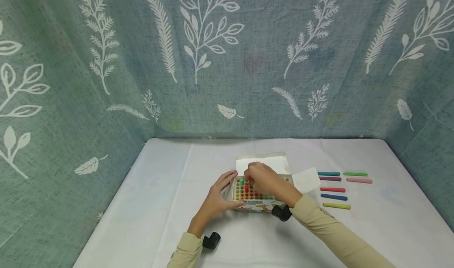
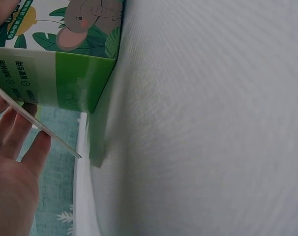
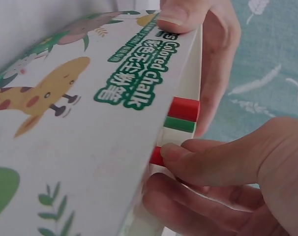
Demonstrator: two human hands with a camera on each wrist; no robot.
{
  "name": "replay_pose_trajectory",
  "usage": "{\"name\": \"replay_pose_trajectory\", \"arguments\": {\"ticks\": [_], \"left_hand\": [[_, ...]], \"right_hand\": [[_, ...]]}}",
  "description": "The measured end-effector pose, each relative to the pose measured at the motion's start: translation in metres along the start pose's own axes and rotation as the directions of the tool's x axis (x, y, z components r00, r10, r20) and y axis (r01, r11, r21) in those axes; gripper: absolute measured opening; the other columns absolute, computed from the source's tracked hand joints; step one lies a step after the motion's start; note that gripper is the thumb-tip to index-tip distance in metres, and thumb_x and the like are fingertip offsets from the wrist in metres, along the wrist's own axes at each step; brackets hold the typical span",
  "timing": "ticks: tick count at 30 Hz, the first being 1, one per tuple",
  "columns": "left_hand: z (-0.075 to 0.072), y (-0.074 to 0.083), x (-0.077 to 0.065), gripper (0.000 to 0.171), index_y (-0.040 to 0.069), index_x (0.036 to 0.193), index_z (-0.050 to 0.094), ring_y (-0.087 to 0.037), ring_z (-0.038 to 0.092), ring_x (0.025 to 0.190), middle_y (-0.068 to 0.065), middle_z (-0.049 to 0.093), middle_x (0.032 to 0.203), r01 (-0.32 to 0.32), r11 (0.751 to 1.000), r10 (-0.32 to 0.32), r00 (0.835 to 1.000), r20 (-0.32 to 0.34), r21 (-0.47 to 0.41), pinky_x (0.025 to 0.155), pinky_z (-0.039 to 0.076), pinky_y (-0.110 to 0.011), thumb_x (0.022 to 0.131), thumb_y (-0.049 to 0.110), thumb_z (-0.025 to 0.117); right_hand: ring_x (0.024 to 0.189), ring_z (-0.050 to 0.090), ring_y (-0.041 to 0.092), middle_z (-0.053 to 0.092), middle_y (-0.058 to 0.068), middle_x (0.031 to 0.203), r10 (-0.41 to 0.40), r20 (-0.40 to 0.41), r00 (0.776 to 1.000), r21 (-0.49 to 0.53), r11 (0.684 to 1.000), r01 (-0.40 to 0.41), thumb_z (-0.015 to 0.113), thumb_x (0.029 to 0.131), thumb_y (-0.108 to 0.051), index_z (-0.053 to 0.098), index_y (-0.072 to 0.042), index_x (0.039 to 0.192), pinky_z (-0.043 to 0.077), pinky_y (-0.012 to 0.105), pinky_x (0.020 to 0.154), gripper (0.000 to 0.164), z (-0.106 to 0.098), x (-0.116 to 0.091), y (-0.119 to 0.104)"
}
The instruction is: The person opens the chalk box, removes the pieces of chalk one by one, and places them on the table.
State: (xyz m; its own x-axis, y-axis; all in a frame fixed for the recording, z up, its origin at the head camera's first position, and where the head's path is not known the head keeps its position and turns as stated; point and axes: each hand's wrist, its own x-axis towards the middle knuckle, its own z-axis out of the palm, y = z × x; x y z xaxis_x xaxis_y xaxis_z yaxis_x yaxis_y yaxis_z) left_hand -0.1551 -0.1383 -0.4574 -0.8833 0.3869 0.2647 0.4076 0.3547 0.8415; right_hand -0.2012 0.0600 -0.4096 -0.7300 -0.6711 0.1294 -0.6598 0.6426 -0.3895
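Note:
A white and green box of colored chalk (image 1: pixel 260 207) stands on the white table with its lid raised. Its top shows an insert with rows of round holes. My left hand (image 1: pixel 217 197) grips the box at its left end, thumb on the printed front and fingers at the side flap (image 2: pixel 38 123). Between thumb and fingers, my right hand (image 1: pixel 264 179) pinches a red chalk stick (image 3: pixel 156 156) at the holes. Another red chalk (image 3: pixel 184 108) and a green chalk (image 3: pixel 181 124) poke up from the insert close by.
Several loose chalk sticks lie right of the box, among them a teal one (image 1: pixel 328 174), a blue one (image 1: pixel 334 197) and a yellow one (image 1: pixel 337 206). A white side flap (image 1: pixel 306 180) spreads toward them. Behind the table hangs a leaf-patterned curtain (image 1: pixel 262 82).

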Motion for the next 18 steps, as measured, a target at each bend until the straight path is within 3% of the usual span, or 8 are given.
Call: {"name": "replay_pose_trajectory", "arguments": {"ticks": [4, 10, 18], "left_hand": [[0.0, 0.0, 0.0, 0.085, 0.002, 0.142, 0.041, -0.032, 0.031, 0.136, -0.018, 0.035, 0.147, 0.001, 1.0, -0.001, 1.0, 0.002, -0.003, 0.106, 0.033, -0.048, 0.071, 0.016, 0.085], [0.0, 0.002, 0.001, 0.084, -0.001, 0.141, 0.042, -0.035, 0.032, 0.135, -0.019, 0.036, 0.146, -0.011, 1.0, 0.011, 1.0, -0.007, -0.006, 0.105, 0.034, -0.05, 0.071, 0.014, 0.085], [0.001, 0.001, 0.001, 0.084, -0.002, 0.141, 0.041, -0.035, 0.031, 0.135, -0.02, 0.035, 0.146, -0.006, 1.0, 0.006, 1.0, -0.003, -0.007, 0.105, 0.034, -0.051, 0.072, 0.015, 0.084]], "right_hand": [[0.078, 0.063, 0.022, 0.065, 0.011, 0.086, -0.012, -0.002, 1.0, 0.037, 0.999, 0.012, 0.065, 0.076, 0.016, 0.072, -0.001, 0.085, 0.052, 0.024, 0.06, 0.02, -0.003, 0.001, 0.002], [0.066, 0.052, 0.015, 0.062, 0.009, 0.078, -0.054, -0.037, 0.998, 0.053, 0.997, 0.056, 0.061, 0.076, 0.017, 0.068, -0.001, 0.079, 0.042, 0.024, 0.055, 0.02, -0.014, 0.002, 0.003], [0.072, 0.057, 0.017, 0.059, 0.007, 0.081, -0.051, -0.102, 0.993, 0.13, 0.989, 0.065, 0.067, 0.08, 0.009, 0.067, 0.001, 0.084, 0.049, 0.023, 0.061, 0.009, -0.031, -0.002, 0.001]]}}
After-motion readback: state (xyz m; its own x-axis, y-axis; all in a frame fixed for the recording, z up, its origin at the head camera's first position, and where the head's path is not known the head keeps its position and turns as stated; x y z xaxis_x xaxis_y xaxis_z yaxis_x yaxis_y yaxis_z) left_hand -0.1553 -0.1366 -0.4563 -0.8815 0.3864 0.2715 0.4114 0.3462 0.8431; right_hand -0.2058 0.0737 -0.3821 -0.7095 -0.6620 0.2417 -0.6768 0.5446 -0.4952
